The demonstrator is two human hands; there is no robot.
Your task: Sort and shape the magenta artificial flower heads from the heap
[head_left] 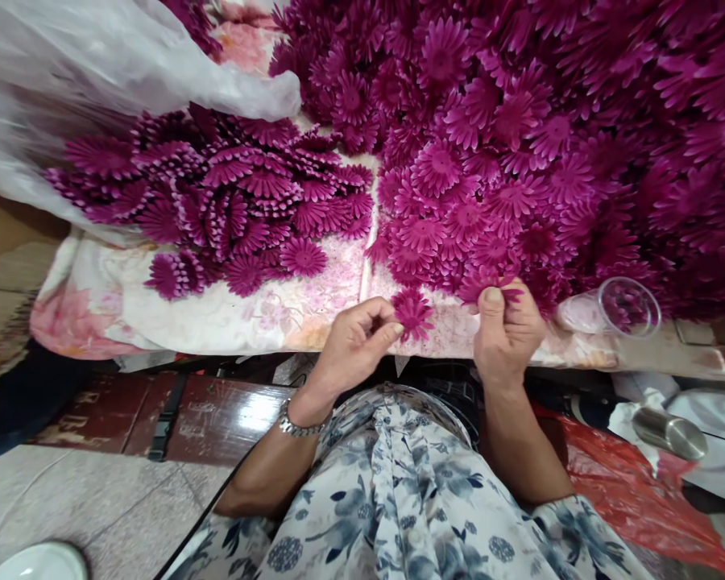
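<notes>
A magenta artificial flower point(412, 313) hangs at the fingertips of my left hand point(362, 342), its edge pinched between thumb and finger. To the right, my right hand point(507, 326) is closed, thumb against curled forefinger, on another magenta flower piece point(481, 286). Both hands are over the front edge of the cloth-covered table point(314, 322). Beyond the right hand spreads a large heap of magenta flowers point(459, 201). Stacked flower layers point(235, 193) lie in a separate pile at the left.
Clear plastic sheeting point(126, 72) drapes over the left pile. A clear plastic cup point(628, 308) lies on its side near the table's right front edge. Below right are a red plastic bag point(634, 475) and a metal flask point(670, 432). A dark red bench point(217, 411) stands at lower left.
</notes>
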